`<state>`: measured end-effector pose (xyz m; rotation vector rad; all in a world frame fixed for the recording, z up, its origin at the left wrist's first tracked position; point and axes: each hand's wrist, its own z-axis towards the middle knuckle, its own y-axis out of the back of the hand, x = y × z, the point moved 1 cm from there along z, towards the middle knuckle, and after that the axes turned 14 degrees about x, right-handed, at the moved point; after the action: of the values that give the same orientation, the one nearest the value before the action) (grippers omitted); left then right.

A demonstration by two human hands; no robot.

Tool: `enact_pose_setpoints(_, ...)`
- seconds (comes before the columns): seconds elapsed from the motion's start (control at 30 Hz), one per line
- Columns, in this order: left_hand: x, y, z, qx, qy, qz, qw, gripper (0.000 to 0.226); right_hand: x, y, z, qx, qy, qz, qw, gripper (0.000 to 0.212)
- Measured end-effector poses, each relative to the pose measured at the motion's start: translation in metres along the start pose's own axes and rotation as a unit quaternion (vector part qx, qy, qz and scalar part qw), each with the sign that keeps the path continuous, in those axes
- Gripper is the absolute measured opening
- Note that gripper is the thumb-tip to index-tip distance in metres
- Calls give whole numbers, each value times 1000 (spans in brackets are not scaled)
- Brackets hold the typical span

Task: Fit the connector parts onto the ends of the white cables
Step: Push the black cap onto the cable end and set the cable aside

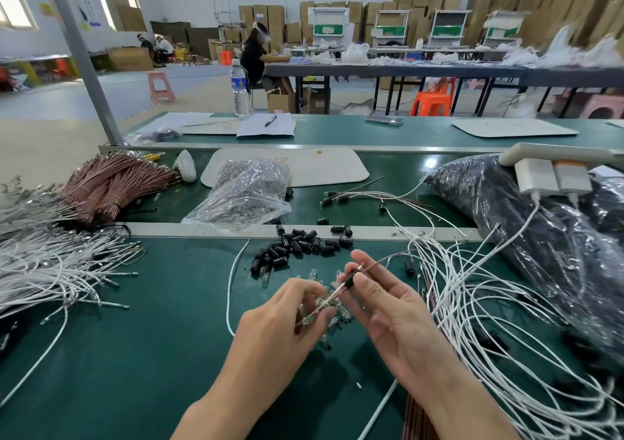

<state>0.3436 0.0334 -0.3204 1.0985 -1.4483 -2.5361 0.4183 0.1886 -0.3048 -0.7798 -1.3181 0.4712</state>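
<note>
My left hand pinches a small clear glass bulb over a heap of clear bulbs on the green mat. My right hand holds a black connector sleeve between thumb and fingers. A thin wire runs through that sleeve, from the bulb up to the right. Loose black sleeves lie in a pile just beyond my hands. White cables spread in loops on the right, and another bundle of white cables lies on the left.
A clear bag of small parts and a brown wire bundle lie on the middle belt. Large black bags with chargers fill the right. A water bottle stands at the back. A person sits at a far table.
</note>
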Motion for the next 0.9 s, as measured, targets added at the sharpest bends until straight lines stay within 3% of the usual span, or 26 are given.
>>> enact_pose_setpoints(0.3, 1, 3, 2, -25, -27, 36, 999, 19, -12, -7, -1, 9, -35, -51, 998, 35)
enact_pose_setpoints(0.5, 9, 13, 5, -48, -48, 77, 995, 19, 19, 9, -3, -18, 61, 24, 998, 27)
enact_pose_setpoints(0.7, 4, 9, 5, -82, -75, 67, 992, 22, -12, -10, -2, 13, -11, -63, 998, 29)
enact_pose_setpoints(0.9, 15, 14, 7, -57, -70, 103, 990, 18, 14, 2, -5, -21, 60, -11, 998, 29)
